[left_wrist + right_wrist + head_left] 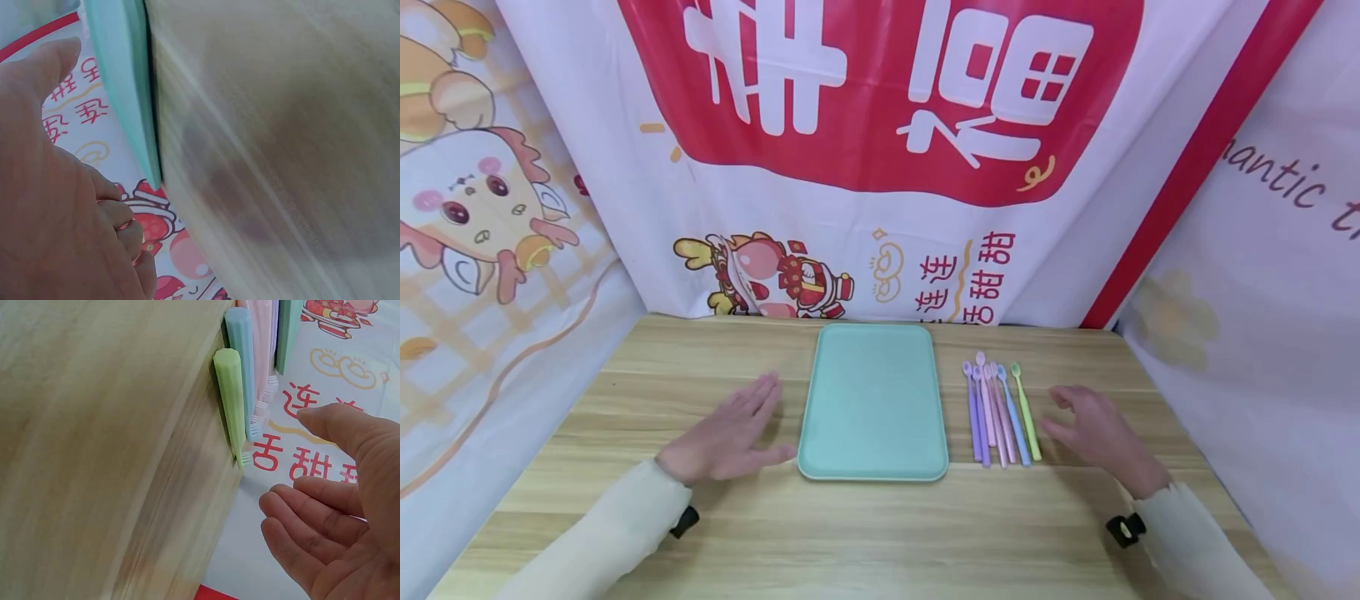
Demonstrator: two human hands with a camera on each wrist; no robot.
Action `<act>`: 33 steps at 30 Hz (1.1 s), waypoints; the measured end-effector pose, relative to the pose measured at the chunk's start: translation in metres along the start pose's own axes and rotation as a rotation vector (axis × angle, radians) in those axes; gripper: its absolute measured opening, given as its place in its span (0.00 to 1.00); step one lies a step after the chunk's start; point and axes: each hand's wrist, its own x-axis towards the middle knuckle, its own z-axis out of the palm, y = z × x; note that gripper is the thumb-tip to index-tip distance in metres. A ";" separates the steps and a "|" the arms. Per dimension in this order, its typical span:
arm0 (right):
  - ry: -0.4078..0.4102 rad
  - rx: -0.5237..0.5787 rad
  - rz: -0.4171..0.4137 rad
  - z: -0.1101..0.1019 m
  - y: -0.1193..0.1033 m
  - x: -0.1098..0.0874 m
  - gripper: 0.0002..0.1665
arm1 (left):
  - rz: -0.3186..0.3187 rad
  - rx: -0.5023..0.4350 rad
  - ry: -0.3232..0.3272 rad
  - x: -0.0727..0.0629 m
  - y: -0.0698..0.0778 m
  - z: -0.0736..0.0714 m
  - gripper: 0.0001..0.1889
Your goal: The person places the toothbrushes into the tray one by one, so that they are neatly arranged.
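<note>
A pale green rectangular tray (874, 402) lies flat in the middle of the table, bare on top. To its right several toothbrushes (1000, 417) lie side by side, heads toward the back, in purple, pink, blue and green. My left hand (730, 433) hovers left of the tray with fingers extended, holding nothing; its thumb is near the tray's edge. Just right of the green toothbrush (231, 394) is my right hand (1097, 437), its fingers loosely bent and apart from the brushes. The right wrist view shows that hand (337, 512) with nothing in it.
The wooden table (865, 542) ends at a white and red printed cloth (880, 175) hanging behind it. Printed cloths also hang at the left and right sides. Each wrist carries a black strap, such as the right strap (1126, 529).
</note>
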 end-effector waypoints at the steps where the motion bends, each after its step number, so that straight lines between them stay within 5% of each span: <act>1: -0.010 0.009 0.009 0.000 0.001 0.002 0.30 | 0.001 -0.007 -0.018 0.001 0.000 0.001 0.55; 14: -0.153 0.068 0.085 0.007 -0.001 0.026 0.28 | 0.070 0.013 -0.105 0.010 0.019 0.011 0.54; 24: -0.172 0.098 0.114 0.017 0.001 0.034 0.18 | 0.080 0.042 -0.112 0.011 0.022 0.016 0.55; 33: -0.204 0.119 0.176 0.024 0.005 0.036 0.18 | 0.062 0.049 -0.147 0.011 0.022 0.017 0.56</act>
